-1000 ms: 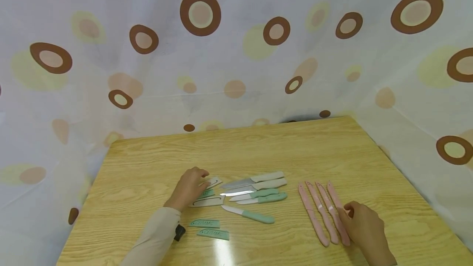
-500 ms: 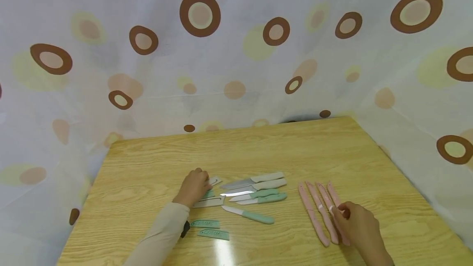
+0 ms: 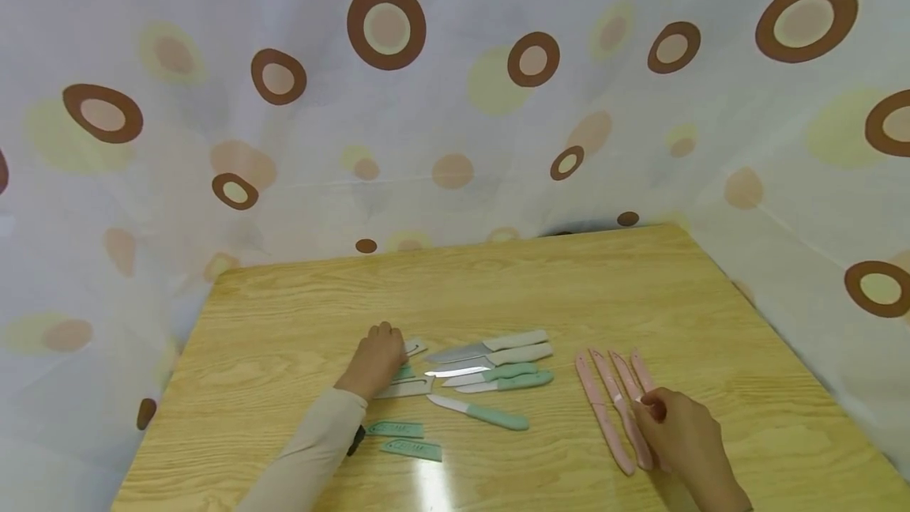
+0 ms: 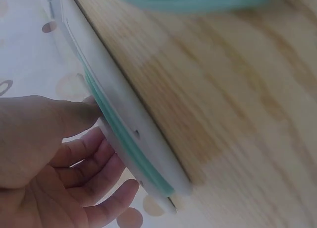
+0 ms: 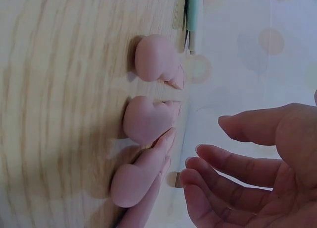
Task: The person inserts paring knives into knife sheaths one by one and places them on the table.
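In the head view my left hand (image 3: pixel 375 362) reaches over a row of blade sheaths: a far white sheath (image 3: pixel 415 348), a green sheath (image 3: pixel 404 372) and a near white sheath (image 3: pixel 403 387). The left wrist view shows its thumb and loosely bent fingers (image 4: pixel 111 205) at the far side of this row. My right hand (image 3: pixel 678 433) hovers over the right end of several pink knives (image 3: pixel 592 389) in pink sheaths. Its thumb and fingers stand apart in the right wrist view, with nothing between them; pink handles (image 5: pixel 156 58) lie beside them.
Between the hands lie two white-handled knives (image 3: pixel 522 354) and several green-handled knives (image 3: pixel 498 417), blades bare and pointing left. Two more green sheaths (image 3: pixel 411 449) marked CERAMIC lie nearer the front. A spotted curtain (image 3: pixel 455 101) rises behind the wooden table (image 3: pixel 455 283).
My left hand has shifted right and its fingers have drawn together over the sheaths. The right hand has moved slightly left, now covering more of the rightmost pink knives.
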`<state>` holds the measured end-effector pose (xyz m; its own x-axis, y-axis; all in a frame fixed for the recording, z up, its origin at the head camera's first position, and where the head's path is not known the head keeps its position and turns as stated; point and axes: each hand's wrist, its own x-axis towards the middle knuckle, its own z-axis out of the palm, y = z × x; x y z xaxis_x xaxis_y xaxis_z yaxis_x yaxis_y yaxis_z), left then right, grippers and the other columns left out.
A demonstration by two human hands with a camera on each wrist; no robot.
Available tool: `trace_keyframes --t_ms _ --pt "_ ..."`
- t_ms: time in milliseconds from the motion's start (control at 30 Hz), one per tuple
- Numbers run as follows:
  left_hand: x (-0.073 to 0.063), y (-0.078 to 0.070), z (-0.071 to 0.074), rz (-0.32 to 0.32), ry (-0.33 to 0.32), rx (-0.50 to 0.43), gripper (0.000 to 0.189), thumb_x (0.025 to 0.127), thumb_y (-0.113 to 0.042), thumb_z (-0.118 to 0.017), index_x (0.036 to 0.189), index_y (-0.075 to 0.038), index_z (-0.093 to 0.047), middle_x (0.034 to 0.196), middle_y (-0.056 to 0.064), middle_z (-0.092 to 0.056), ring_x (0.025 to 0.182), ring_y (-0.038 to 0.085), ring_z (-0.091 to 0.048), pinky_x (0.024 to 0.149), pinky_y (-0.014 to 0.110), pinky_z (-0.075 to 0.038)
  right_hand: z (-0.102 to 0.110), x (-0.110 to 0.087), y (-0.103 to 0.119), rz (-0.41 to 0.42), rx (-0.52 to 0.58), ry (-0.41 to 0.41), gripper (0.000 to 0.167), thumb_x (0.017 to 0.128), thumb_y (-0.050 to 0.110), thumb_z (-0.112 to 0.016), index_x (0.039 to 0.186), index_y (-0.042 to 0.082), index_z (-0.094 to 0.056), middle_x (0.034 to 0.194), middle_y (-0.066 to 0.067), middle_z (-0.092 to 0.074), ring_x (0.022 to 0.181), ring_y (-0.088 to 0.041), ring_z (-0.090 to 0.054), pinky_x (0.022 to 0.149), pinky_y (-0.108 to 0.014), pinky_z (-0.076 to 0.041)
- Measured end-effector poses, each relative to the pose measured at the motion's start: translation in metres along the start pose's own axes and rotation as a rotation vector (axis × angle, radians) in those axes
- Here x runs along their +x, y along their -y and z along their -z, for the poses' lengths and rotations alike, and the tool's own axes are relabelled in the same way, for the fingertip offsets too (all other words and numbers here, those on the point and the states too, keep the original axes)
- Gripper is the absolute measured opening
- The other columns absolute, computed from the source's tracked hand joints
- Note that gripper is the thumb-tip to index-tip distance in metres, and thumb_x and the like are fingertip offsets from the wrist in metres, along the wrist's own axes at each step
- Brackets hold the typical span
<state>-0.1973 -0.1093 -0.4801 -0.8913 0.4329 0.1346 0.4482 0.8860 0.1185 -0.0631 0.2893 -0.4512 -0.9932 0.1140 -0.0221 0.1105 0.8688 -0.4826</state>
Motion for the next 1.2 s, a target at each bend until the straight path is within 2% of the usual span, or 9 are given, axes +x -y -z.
trace_keyframes --t_ms 233,467,600,733,867,1033,1200 --pt "-0.001 0.001 0.002 -0.035 -0.033 0.034 0.020 0.091 -0.012 -0.066 0.089 0.006 -0.058 0.080 0.015 -0.059 0.070 0.026 -0.057 0.057 0.037 -0.053 -0.003 0.006 0.005 0.024 0.007 0.032 0.032 0.090 0.020 -0.066 0.099 -0.010 -0.065 0.077 -0.008 -0.064 0.062 -0.015 -0.056 0.057 -0.032 -0.053" --pt "-0.006 -0.002 0.002 -0.073 -0.067 -0.016 0.021 0.092 -0.015 -0.066 0.098 0.005 -0.061 0.086 0.011 -0.059 0.073 0.022 -0.056 0.060 0.033 -0.052 -0.009 0.011 0.017 0.056 0.028 0.041 0.027 0.088 0.015 -0.066 0.100 -0.010 -0.065 0.079 -0.008 -0.065 0.067 -0.015 -0.059 0.061 -0.035 -0.056" --pt "-0.006 -0.001 0.005 -0.083 -0.092 -0.064 0.021 0.094 -0.015 -0.063 0.104 0.004 -0.061 0.091 0.012 -0.060 0.079 0.023 -0.058 0.068 0.035 -0.053 -0.015 0.019 0.029 0.149 0.016 0.000 0.024 0.086 0.012 -0.069 0.097 -0.009 -0.066 0.075 -0.007 -0.063 0.061 -0.012 -0.056 0.056 -0.026 -0.054" --pt "-0.005 0.000 0.008 -0.103 -0.125 -0.086 0.022 0.094 -0.016 -0.063 0.107 0.002 -0.062 0.095 0.011 -0.062 0.083 0.023 -0.059 0.073 0.035 -0.053 -0.021 0.031 0.041 0.275 -0.004 -0.079 0.021 0.084 0.009 -0.072 0.094 -0.009 -0.067 0.071 -0.004 -0.060 0.056 -0.009 -0.051 0.051 -0.020 -0.050" --pt "-0.002 -0.003 0.010 -0.124 -0.129 -0.097 0.024 0.094 -0.017 -0.063 0.109 0.002 -0.063 0.096 0.010 -0.063 0.085 0.021 -0.059 0.075 0.033 -0.054 -0.024 0.041 0.050 0.303 -0.015 -0.097 0.019 0.085 0.009 -0.071 0.094 -0.007 -0.068 0.073 -0.005 -0.062 0.062 -0.013 -0.055 0.055 -0.026 -0.052" --pt "0.003 -0.007 0.013 -0.145 -0.133 -0.098 0.024 0.094 -0.018 -0.064 0.109 0.001 -0.064 0.096 0.009 -0.063 0.083 0.019 -0.059 0.074 0.031 -0.054 -0.024 0.056 0.063 0.278 0.002 -0.045 0.019 0.088 0.010 -0.068 0.099 -0.006 -0.068 0.085 -0.013 -0.066 0.075 -0.026 -0.064 0.065 -0.040 -0.056" --pt "0.006 -0.009 0.012 -0.144 -0.124 -0.110 0.024 0.094 -0.019 -0.064 0.108 0.000 -0.064 0.096 0.008 -0.063 0.083 0.019 -0.059 0.074 0.031 -0.053 -0.030 0.072 0.074 0.312 0.006 -0.014 0.017 0.088 0.007 -0.068 0.101 -0.005 -0.067 0.094 -0.017 -0.067 0.086 -0.034 -0.065 0.072 -0.047 -0.056"
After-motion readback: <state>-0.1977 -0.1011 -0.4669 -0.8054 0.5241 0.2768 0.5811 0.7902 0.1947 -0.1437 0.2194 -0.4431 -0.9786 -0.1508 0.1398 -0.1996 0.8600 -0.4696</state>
